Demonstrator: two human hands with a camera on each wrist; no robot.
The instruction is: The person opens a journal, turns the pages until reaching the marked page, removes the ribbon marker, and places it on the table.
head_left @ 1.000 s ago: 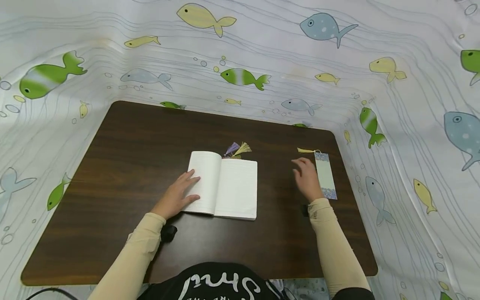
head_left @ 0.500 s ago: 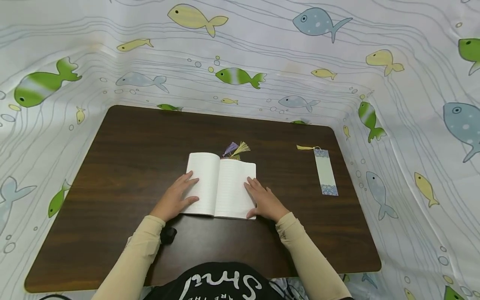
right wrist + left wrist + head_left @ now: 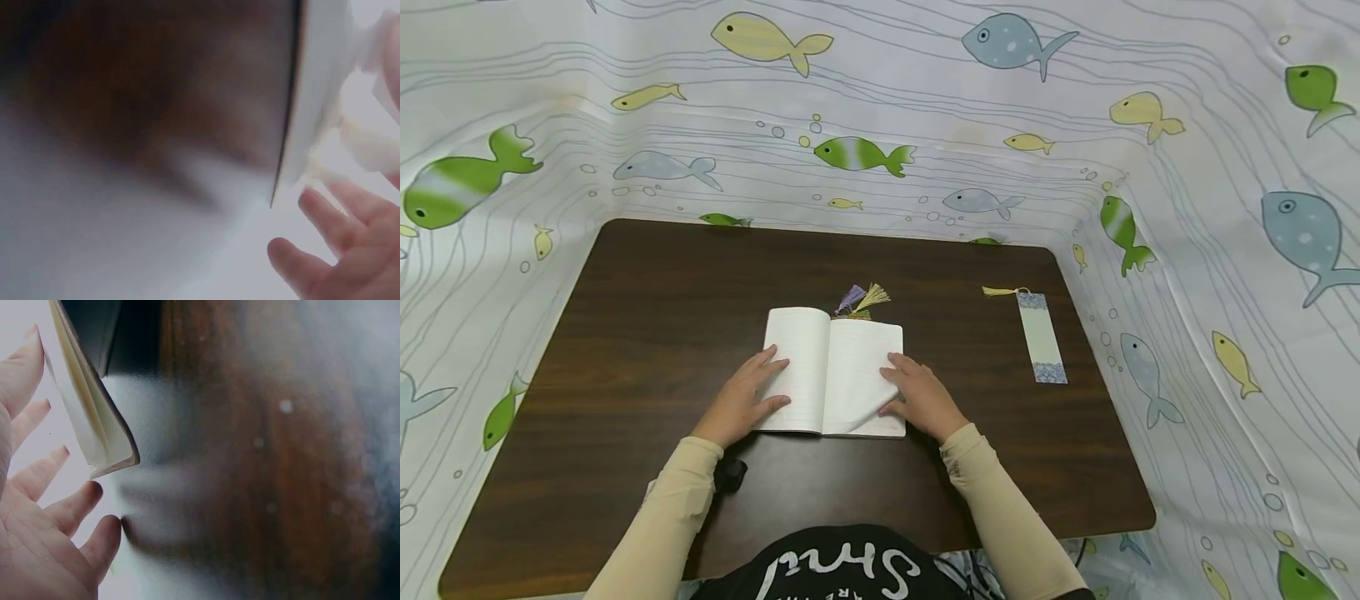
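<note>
Resting flat on the left page, your left hand (image 3: pixel 741 404) has its fingers spread and relaxed, holding the open notebook (image 3: pixel 831 371) down near its left edge. The notebook lies around the middle of the table (image 3: pixel 647 333), a little toward the near edge, with its spine running away from you. In the left wrist view the same fingers (image 3: pixel 37 487) are straight and apart beside the notebook's corner (image 3: pixel 106 447).

Your right hand (image 3: pixel 921 400) lies on the right page by the outer edge. Its fingers reach over the paper, and the lower part of that page (image 3: pixel 865 408) is bowed up and curling beneath them. The right wrist view is too blurred to say whether the thumb pinches the sheet, so you cannot tell the grip from it.

Two tassels (image 3: pixel 861 300), one purple and one yellow, stick out from the top of the notebook at the spine. A separate bookmark (image 3: pixel 1041 337) with a yellow tassel lies flat toward the right edge of the table, well apart from your right hand. A fish-patterned cloth (image 3: pixel 925 108) surrounds the table.
</note>
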